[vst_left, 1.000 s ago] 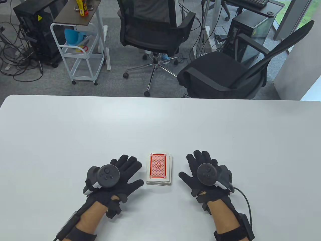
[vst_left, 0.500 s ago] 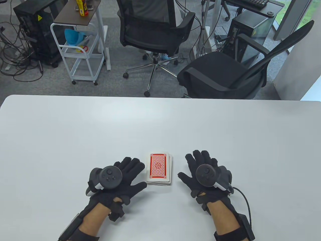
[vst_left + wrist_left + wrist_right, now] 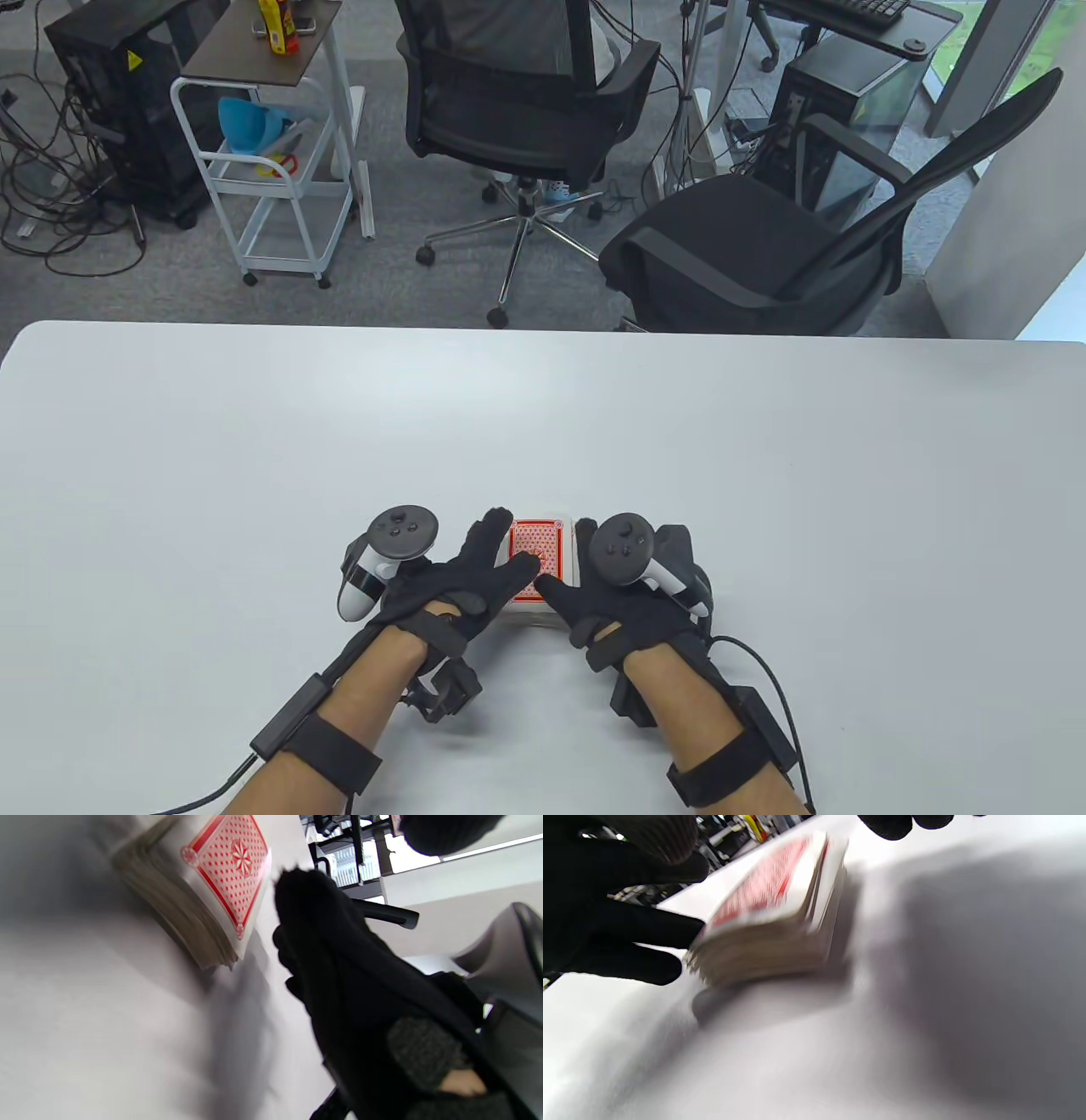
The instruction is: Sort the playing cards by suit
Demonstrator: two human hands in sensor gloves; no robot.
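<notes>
A deck of red-backed cards lies face down on the white table, near its front edge. My left hand has come in from the left. Its fingers reach the deck's left side and its thumb spreads over the top card. My right hand is at the deck's right, with the thumb pointing at its near edge. That hand's fingertips hover past the deck without touching it. In the left wrist view the deck sits just apart from the right hand. Both wrist views are blurred.
Two black office chairs and a white cart stand on the floor beyond the table's far edge. Bare table surface stretches away to the left, right and far side of the deck.
Both hands lay flat either side of the deck. They have swung inward and turned onto their edges, the left reaching the deck's left side and the right closing in on its right side.
</notes>
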